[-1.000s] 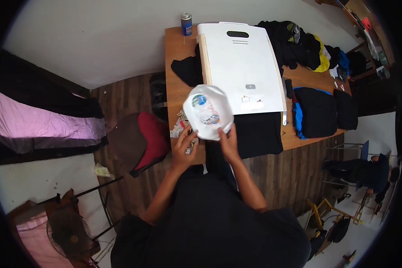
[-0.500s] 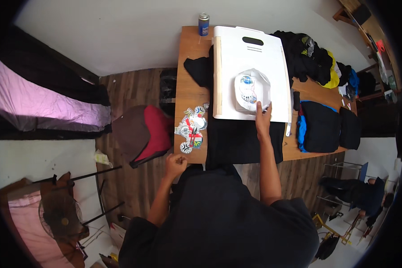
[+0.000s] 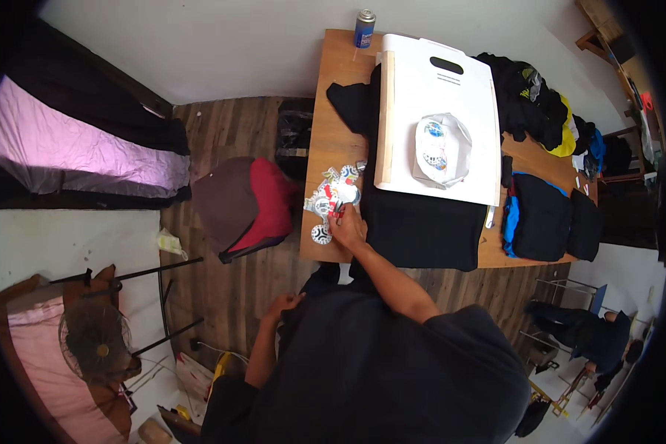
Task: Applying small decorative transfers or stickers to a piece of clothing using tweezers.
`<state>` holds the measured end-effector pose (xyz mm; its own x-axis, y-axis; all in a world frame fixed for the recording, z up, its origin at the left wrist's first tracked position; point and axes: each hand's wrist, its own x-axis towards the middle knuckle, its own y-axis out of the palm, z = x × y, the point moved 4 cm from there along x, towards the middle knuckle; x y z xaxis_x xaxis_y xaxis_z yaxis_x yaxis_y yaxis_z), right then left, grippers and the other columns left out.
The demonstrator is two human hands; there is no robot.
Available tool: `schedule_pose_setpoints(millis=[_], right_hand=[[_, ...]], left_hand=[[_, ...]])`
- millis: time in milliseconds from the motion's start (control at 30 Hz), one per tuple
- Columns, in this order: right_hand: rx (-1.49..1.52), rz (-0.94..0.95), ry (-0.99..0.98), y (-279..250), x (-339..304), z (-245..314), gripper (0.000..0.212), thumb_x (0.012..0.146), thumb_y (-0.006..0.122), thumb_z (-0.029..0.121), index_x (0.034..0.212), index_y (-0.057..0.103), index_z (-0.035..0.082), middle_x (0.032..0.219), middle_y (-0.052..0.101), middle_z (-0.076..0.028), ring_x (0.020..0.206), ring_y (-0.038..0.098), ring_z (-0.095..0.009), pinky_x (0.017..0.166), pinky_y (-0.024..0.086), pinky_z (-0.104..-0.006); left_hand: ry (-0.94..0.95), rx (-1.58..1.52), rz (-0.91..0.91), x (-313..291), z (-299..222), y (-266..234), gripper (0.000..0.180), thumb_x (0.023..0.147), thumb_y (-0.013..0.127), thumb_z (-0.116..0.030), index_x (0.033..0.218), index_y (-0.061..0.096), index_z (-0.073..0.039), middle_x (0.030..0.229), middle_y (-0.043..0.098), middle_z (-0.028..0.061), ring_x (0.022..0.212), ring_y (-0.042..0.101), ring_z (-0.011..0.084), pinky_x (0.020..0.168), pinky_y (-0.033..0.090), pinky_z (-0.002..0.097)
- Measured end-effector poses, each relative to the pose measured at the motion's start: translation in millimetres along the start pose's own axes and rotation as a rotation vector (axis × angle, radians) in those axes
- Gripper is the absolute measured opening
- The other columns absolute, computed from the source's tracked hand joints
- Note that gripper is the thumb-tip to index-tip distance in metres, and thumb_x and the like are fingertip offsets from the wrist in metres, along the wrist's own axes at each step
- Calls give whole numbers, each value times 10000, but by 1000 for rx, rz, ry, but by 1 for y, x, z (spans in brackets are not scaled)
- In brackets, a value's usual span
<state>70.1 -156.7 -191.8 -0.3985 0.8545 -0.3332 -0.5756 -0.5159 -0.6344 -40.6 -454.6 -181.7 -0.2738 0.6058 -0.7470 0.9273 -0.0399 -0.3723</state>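
My right hand reaches across to the left side of the table, its fingers closed on small red-handled snips. The snips lie on a pile of colourful printed cutouts, partly covered by my fingers. Low beside my dark clothing is my left hand, off the table; its fingers are small and blurred. To the right, a white paper bowl-shaped container with printed round pieces inside stands on a white board with a handle slot. Under the board lies a black garment.
A blue can stands at the table's far left corner. Folded dark garments and heaped clothes occupy the right side. A brown and red covered chair is left of the table. Another person is at far right.
My right hand has left the white container and moved left onto the snips in the cutout pile. My left hand has drawn back from the table edge toward my body. The view has shifted.
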Motion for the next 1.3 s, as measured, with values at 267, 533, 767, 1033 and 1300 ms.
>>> schedule_pose_setpoints(millis=[267, 533, 767, 1033, 1300], right_hand=[[-196, -22, 83, 1, -4, -8, 392, 917, 573, 220, 1265, 470, 70, 1218, 620, -188, 1082, 608, -357, 908, 435, -521], [138, -203, -93, -16, 0, -37, 342, 980, 487, 89, 1301, 409, 2, 1161, 634, -252, 1086, 614, -418, 907, 486, -479], [440, -78, -52, -55, -71, -66, 296, 1036, 459, 75, 1322, 404, 25, 1000, 624, -156, 912, 640, -251, 829, 506, -350], [47, 63, 193, -89, -168, -124, 330, 1000, 579, 302, 1176, 533, 27, 892, 642, -184, 859, 650, -273, 786, 505, -364], [319, 336, 74, -71, -181, -162, 308, 995, 615, 298, 938, 612, -6, 712, 544, 1, 687, 499, -108, 679, 456, -298]], left_hand=[[56, -187, 159, -13, 1, -9, 320, 1004, 529, -297, 1010, 636, 5, 795, 614, 116, 771, 571, 150, 722, 470, 355], [161, 320, 201, 31, 7, -9, 390, 926, 528, -353, 965, 711, -10, 927, 694, 231, 896, 654, 416, 808, 494, 453], [63, 183, 286, 56, 15, -3, 446, 942, 530, -414, 957, 714, -8, 967, 698, 237, 928, 673, 403, 843, 503, 446], [235, 250, -60, 66, -59, -45, 394, 1025, 451, -332, 906, 709, -59, 865, 676, 241, 898, 643, 460, 783, 505, 518], [524, 172, -182, 125, -136, -60, 211, 942, 634, -307, 922, 719, -116, 786, 721, 92, 806, 704, 321, 699, 533, 403]])
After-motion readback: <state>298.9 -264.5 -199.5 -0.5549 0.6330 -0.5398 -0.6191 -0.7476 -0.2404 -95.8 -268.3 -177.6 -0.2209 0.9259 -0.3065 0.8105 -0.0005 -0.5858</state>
